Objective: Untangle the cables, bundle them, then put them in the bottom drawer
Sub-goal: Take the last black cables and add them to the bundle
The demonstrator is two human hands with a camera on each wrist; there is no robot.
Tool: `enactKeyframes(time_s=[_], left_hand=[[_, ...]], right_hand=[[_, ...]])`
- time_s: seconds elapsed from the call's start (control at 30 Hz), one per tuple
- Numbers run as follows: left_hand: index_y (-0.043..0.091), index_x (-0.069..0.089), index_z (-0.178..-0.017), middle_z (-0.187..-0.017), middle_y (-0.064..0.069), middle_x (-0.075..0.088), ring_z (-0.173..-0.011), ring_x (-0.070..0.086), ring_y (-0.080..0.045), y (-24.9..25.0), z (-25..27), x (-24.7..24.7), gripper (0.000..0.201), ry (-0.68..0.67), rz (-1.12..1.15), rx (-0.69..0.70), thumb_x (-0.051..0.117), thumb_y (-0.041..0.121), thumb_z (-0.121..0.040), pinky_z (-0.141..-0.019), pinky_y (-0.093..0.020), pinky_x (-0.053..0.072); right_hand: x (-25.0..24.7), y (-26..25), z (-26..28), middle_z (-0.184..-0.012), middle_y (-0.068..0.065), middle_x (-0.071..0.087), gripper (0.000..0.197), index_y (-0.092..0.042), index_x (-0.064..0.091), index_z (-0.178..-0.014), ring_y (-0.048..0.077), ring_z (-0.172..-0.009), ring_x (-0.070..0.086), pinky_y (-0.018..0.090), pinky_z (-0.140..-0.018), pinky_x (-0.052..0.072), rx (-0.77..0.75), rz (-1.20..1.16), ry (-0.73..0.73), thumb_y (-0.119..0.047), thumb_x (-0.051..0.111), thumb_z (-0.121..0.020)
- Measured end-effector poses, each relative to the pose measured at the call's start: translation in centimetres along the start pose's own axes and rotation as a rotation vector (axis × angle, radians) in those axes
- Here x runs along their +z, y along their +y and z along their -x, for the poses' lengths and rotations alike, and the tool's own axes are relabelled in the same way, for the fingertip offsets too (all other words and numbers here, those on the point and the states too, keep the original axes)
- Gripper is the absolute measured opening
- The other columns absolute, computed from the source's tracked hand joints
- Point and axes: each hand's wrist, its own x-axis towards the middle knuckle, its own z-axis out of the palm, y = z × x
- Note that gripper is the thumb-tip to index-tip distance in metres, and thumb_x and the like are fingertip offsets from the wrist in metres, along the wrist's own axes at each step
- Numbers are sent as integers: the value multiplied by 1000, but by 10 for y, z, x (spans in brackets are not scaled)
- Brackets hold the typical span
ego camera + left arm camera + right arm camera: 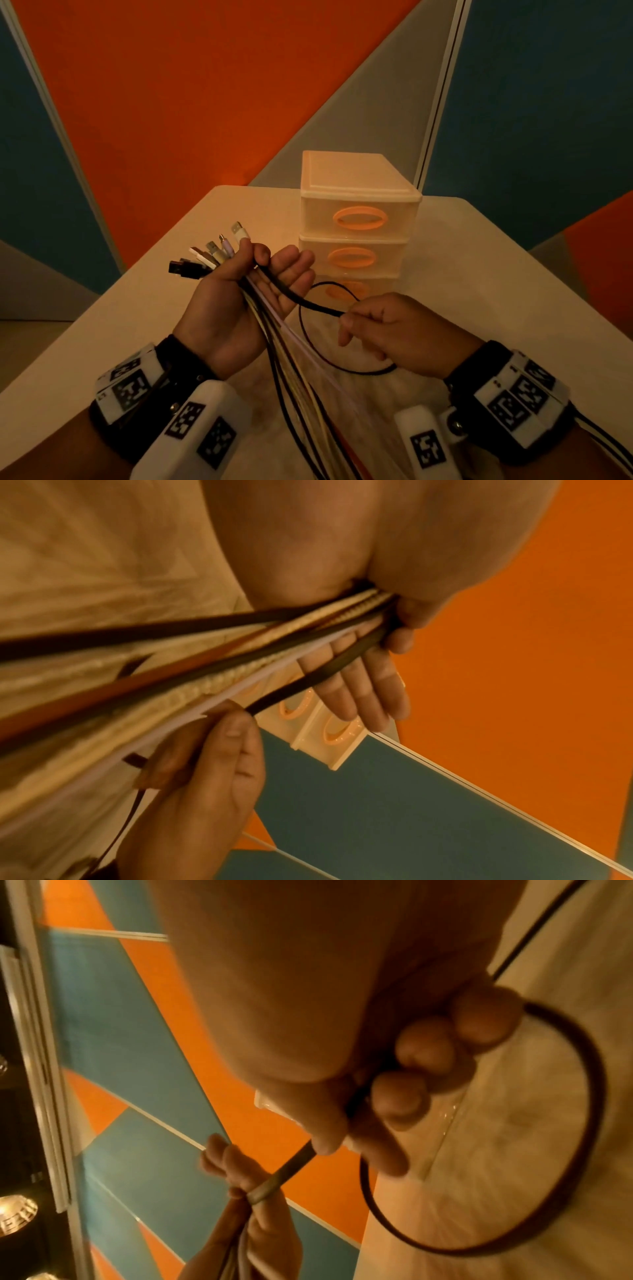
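Above the near part of the table, the cables [274,329] are gathered in the left hand [236,301], with their plug ends [212,257] fanned out up and to the left past the thumb side and their long runs falling down toward the person. The thumb of this hand presses the strands against the palm, while the other fingers [363,691] lie nearly straight and close together behind them. One black cable [308,305] leaves the bundle to the right and goes straight into the right hand [387,329], which pinches it between thumb and forefinger; the other fingers [424,1047] there are curled in. Behind the pinch this cable makes a wide loop [308,342] hanging just over the table. So the right hand is the nearer one to the free length, and I judge the next move is to wind or pull it along this left-to-right line.

On the pale table [479,274], behind both hands, stands a small three-drawer unit [356,219]; its bottom drawer [373,286] looks closed. Orange, teal and grey wall panels [171,85] surround the table.
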Motion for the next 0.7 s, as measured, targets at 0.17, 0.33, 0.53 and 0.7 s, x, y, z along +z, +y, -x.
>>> enactKeyframes(time_s=[0.17, 0.33, 0.53, 0.7], left_hand=[[16, 52, -74, -69, 1, 50, -60, 58, -14, 4, 0, -4, 37, -1, -25, -46, 44, 36, -103, -59, -27, 56], [17, 53, -71, -60, 5, 47, -49, 51, -10, 6, 0, -7, 35, -74, -55, -98, 45, 36, -100, -49, -25, 49], [13, 50, -75, -61, -4, 55, -39, 46, -13, 8, -1, -14, 38, -314, -243, -215, 39, 33, -105, -41, -23, 37], [12, 50, -75, -97, -28, 72, -72, 73, -33, 1, 4, -16, 36, -530, -449, -374, 45, 34, -103, -57, -30, 54]], right_hand=[[-2, 4, -3, -56, -10, 57, 32, -20, 68, -71, 2, -53, 52, 26, -56, 44, -108, 134, 210, -45, 65, -92], [-6, 7, -2, -60, -11, 61, 21, -21, 75, -82, 3, -58, 56, 24, -63, 45, -50, 16, 80, -34, 65, -95], [-7, 4, -5, -119, -18, 71, 19, -16, 71, -79, -10, -112, 60, 23, -100, 47, -92, -16, 105, -25, 66, -95], [0, -8, -6, -76, -12, 71, 18, -17, 68, -76, 2, -74, 67, 22, -71, 52, -213, -65, 434, -27, 81, -82]])
